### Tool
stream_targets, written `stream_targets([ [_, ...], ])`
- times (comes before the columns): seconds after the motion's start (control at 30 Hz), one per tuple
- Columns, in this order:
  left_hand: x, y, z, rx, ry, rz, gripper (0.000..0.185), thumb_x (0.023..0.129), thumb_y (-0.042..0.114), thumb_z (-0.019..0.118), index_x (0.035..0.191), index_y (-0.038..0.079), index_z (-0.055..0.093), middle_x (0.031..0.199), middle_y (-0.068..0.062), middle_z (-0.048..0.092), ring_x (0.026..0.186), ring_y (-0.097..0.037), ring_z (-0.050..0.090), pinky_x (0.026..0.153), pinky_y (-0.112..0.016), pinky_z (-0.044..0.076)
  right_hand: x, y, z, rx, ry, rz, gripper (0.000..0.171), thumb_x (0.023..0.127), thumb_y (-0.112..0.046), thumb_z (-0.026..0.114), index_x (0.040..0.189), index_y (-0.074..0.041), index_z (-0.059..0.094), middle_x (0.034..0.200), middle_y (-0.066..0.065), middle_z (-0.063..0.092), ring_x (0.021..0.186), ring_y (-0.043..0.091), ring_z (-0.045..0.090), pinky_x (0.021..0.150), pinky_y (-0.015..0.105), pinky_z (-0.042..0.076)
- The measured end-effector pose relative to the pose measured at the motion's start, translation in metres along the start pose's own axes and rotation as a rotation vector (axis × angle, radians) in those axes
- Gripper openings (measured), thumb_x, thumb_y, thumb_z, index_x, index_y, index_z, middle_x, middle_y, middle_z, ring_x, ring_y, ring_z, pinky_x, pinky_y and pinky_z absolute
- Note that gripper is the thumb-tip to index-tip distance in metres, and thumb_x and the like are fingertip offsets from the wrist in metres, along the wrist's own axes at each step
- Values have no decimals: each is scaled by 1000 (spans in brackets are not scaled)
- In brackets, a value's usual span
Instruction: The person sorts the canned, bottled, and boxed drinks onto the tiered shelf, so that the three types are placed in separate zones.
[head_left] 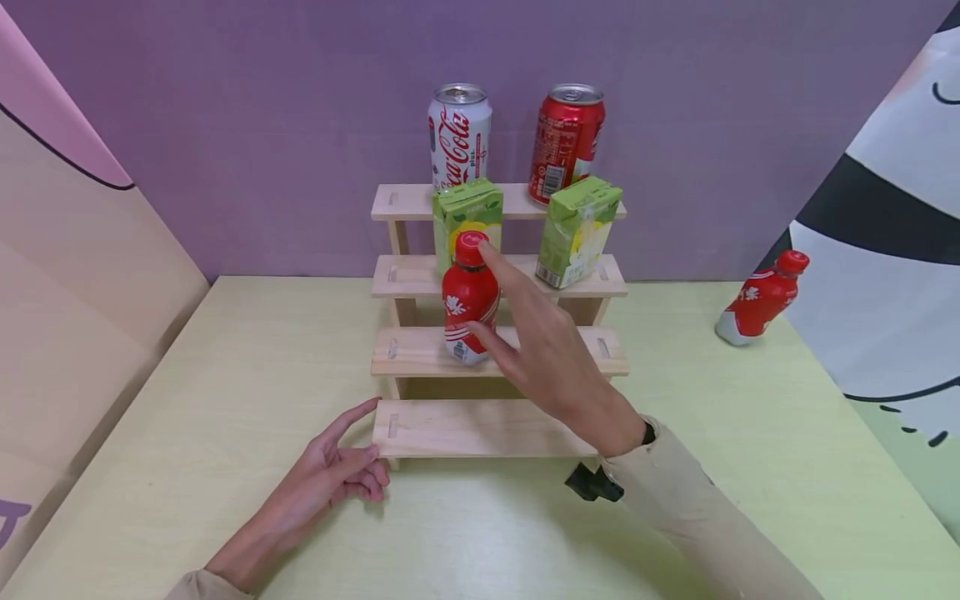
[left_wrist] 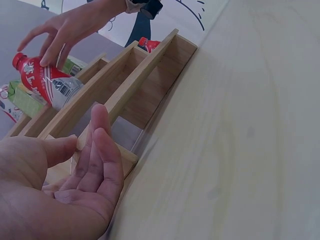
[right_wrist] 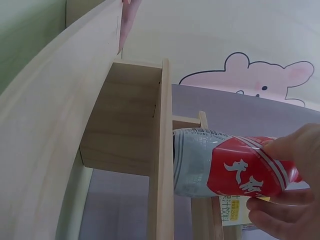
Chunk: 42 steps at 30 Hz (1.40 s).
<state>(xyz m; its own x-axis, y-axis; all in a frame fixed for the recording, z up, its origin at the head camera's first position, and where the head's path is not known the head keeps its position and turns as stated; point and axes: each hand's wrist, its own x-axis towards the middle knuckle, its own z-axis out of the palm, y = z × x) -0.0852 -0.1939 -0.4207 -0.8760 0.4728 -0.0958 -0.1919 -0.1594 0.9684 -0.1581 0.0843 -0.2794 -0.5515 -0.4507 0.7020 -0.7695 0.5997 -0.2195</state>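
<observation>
A red-and-white bottle [head_left: 471, 304] with a red cap stands upright on the second-lowest step of a wooden tiered shelf [head_left: 427, 429]. My right hand [head_left: 555, 354] holds it from the right. The thumb is low on its near side and a finger reaches up by the cap. In the right wrist view, thumb and fingers lie on opposite sides of the bottle [right_wrist: 235, 165]. My left hand [head_left: 330, 467] pinches the left end of the lowest step between thumb and fingers, and the left wrist view shows this grip on the shelf's corner close up.
A white can [head_left: 460, 137] and a red can [head_left: 567, 142] stand on the top step. Two green juice cartons [head_left: 468, 208] sit one step below, the left one partly behind the bottle. Another red-and-white bottle [head_left: 761, 298] stands on the table [head_left: 690, 383] at right.
</observation>
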Motion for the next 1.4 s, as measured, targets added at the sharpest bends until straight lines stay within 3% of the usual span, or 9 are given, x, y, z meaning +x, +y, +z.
stream_targets([
  [0.17, 1, -1, 0, -7, -21, 25, 61, 94, 11, 46, 144, 22, 13, 82, -19, 63, 70, -27, 63, 67, -38, 53, -7, 1, -5, -6, 37, -22, 76, 77, -12, 69, 141, -14, 27, 140, 1, 37, 125, 14, 39, 97, 32, 40],
  [0.43, 0, -1, -2, 9, -1, -23, 61, 94, 15, 48, 143, 28, 14, 83, -18, 62, 72, -29, 62, 70, -41, 52, -21, 4, -21, -43, 70, -9, 69, 79, -11, 67, 138, -13, 32, 135, 4, 43, 112, 18, 50, 93, 34, 44],
  [0.83, 0, -2, -2, 17, 10, -35, 61, 93, 16, 49, 143, 29, 15, 83, -19, 62, 72, -30, 61, 71, -43, 52, -30, 16, -49, -57, 216, 10, 59, 77, -3, 66, 130, -6, 42, 122, 7, 53, 102, 17, 55, 89, 28, 45],
  [1.4, 0, -1, -2, 15, 2, -29, 61, 94, 16, 47, 143, 28, 13, 83, -18, 62, 72, -31, 62, 70, -42, 52, -41, 67, -88, -168, 367, 194, 52, 79, -12, 64, 128, -12, 46, 122, 4, 54, 105, 22, 54, 88, 32, 46],
])
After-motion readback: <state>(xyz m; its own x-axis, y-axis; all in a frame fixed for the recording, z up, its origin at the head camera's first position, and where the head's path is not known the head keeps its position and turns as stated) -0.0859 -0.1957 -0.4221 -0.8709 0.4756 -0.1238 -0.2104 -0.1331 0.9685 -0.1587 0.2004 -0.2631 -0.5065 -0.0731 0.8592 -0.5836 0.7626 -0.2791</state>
